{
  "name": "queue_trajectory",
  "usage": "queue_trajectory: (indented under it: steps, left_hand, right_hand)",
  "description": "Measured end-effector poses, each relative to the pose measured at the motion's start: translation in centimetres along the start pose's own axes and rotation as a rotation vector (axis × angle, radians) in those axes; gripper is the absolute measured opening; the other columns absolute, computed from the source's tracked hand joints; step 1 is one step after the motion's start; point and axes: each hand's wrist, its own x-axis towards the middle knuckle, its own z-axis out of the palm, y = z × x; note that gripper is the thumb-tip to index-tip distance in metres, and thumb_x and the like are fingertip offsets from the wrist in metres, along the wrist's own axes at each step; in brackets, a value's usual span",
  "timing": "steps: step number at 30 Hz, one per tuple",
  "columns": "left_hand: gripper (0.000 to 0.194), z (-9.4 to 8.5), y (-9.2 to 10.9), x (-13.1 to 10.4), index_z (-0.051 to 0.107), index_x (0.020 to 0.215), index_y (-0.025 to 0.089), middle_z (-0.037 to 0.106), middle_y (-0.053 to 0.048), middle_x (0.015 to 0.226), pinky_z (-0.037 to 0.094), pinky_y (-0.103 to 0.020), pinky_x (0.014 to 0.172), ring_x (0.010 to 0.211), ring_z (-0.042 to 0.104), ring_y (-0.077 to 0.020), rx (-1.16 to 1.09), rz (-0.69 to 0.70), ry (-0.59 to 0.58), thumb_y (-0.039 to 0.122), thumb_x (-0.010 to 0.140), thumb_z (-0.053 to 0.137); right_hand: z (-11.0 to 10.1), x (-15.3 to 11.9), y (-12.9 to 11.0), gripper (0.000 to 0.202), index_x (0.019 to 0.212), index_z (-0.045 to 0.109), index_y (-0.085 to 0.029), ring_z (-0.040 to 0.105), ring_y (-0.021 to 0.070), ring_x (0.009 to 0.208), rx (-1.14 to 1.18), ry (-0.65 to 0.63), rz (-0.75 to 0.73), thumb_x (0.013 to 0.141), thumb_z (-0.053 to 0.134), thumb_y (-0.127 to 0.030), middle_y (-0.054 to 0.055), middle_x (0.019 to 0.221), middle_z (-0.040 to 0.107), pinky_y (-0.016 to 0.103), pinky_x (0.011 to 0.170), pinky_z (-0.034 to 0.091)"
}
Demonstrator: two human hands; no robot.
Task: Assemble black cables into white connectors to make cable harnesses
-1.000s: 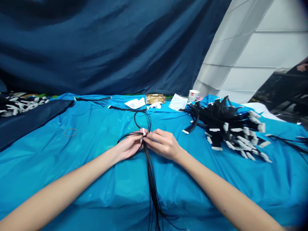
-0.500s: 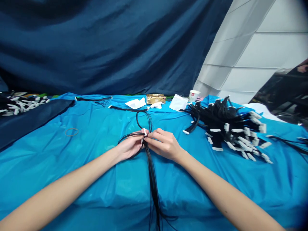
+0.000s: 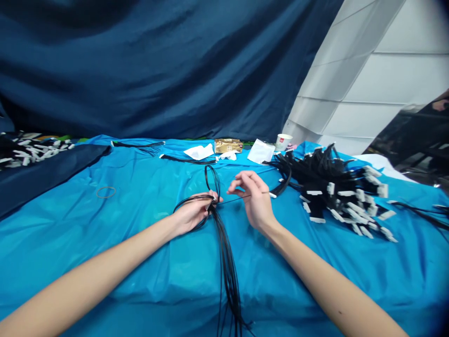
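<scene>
The bare left forearm (image 3: 94, 269) slants from the lower left corner of the frame toward the centre, its left wrist (image 3: 172, 225) nearly straight. At the centre, the bare left hand (image 3: 191, 214) has its thumb and fingers drawn together in a pinch, tips toward the right. The bare right forearm (image 3: 326, 269) slants up from the lower right; just right of centre, the bare right hand (image 3: 257, 199) sits slightly higher, fingers loosely bent, tips toward the left. The hands are apart.
</scene>
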Motion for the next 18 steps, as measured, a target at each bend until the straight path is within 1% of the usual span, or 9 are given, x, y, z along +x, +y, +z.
queue_trajectory:
  steps: [2, 4, 5, 7, 10, 12, 15, 18]
  left_hand:
    - [0.005, 0.2, 0.1, -0.3, 0.059, 0.071, 0.014, 0.059, -0.003, 0.078, 0.026, -0.018, 0.047, 0.063, 0.049, -0.0075, 0.073, 0.012, -0.007, 0.013, 0.066, 0.06]
    - [0.007, 0.3, 0.2, -0.6, 0.06, 0.071, 0.014, 0.058, -0.003, 0.077, 0.024, -0.018, 0.046, 0.059, 0.046, -0.0067, 0.125, 0.021, -0.032, 0.015, 0.065, 0.062]
    - [0.008, 0.4, 0.2, -0.7, 0.061, 0.071, 0.013, 0.058, -0.003, 0.077, 0.024, -0.019, 0.047, 0.058, 0.045, -0.0066, 0.146, 0.021, -0.038, 0.016, 0.065, 0.063]
    - [0.009, 0.6, 0.2, -0.9, 0.062, 0.072, 0.013, 0.057, -0.003, 0.073, 0.025, -0.02, 0.048, 0.056, 0.043, -0.0064, 0.192, 0.018, -0.048, 0.017, 0.064, 0.064]
    - [0.009, 0.6, 0.2, -0.9, 0.063, 0.069, 0.012, 0.055, -0.001, 0.066, 0.024, -0.021, 0.047, 0.052, 0.04, -0.0054, 0.23, 0.01, -0.055, 0.018, 0.063, 0.065]
    - [0.008, 0.5, 0.1, -0.9, 0.063, 0.069, 0.012, 0.057, -0.002, 0.068, 0.025, -0.02, 0.047, 0.052, 0.042, -0.0054, 0.213, -0.002, -0.051, 0.016, 0.063, 0.065]
    - [0.01, 0.2, 0.0, -0.6, 0.065, 0.072, 0.012, 0.062, -0.005, 0.077, 0.027, -0.02, 0.048, 0.059, 0.048, -0.0072, 0.142, -0.021, -0.042, 0.013, 0.063, 0.065]
    - [0.009, 0.0, -0.2, -0.3, 0.066, 0.074, 0.012, 0.064, -0.007, 0.081, 0.031, -0.02, 0.054, 0.068, 0.053, -0.0101, 0.052, -0.033, -0.072, 0.013, 0.066, 0.064]
  right_hand:
    - [-0.3, 0.5, 0.0, 0.021, 0.083, 0.055, -0.018, 0.047, 0.0086, 0.045, 0.01, -0.031, 0.129, 0.08, 0.05, -0.038, -0.005, 0.05, 0.051, 0.021, 0.046, 0.041]
    - [-0.5, 0.7, 0.3, 0.028, 0.088, 0.06, -0.015, 0.042, 0.0067, 0.041, -0.091, -0.112, 0.209, 0.076, 0.055, -0.041, -0.004, 0.05, 0.05, 0.019, 0.041, 0.035]
    - [-0.5, 0.7, 0.4, 0.031, 0.09, 0.062, -0.015, 0.042, 0.0062, 0.042, -0.145, -0.155, 0.218, 0.074, 0.058, -0.041, -0.004, 0.054, 0.052, 0.019, 0.041, 0.035]
    - [-0.4, 0.5, 0.8, 0.03, 0.09, 0.065, -0.015, 0.046, 0.0066, 0.048, -0.245, -0.244, 0.171, 0.071, 0.062, -0.039, -0.002, 0.064, 0.055, 0.02, 0.046, 0.038]
    - [-0.1, 0.2, 1.1, 0.023, 0.077, 0.065, -0.014, 0.051, 0.0083, 0.056, -0.352, -0.335, 0.049, 0.073, 0.06, -0.036, 0.0, 0.069, 0.055, 0.022, 0.053, 0.041]
    - [-0.1, 0.1, 1.1, 0.025, 0.072, 0.063, -0.014, 0.051, 0.0091, 0.055, -0.376, -0.343, 0.039, 0.077, 0.056, -0.037, 0.001, 0.066, 0.055, 0.022, 0.053, 0.041]
    - [-0.2, 0.1, 1.2, 0.027, 0.073, 0.061, -0.015, 0.051, 0.01, 0.054, -0.37, -0.315, 0.062, 0.079, 0.053, -0.04, 0.0, 0.064, 0.057, 0.022, 0.053, 0.042]
    - [-0.3, 0.3, 1.4, 0.027, 0.075, 0.061, -0.015, 0.051, 0.0105, 0.056, -0.333, -0.307, 0.064, 0.078, 0.053, -0.041, 0.0, 0.064, 0.057, 0.022, 0.055, 0.043]
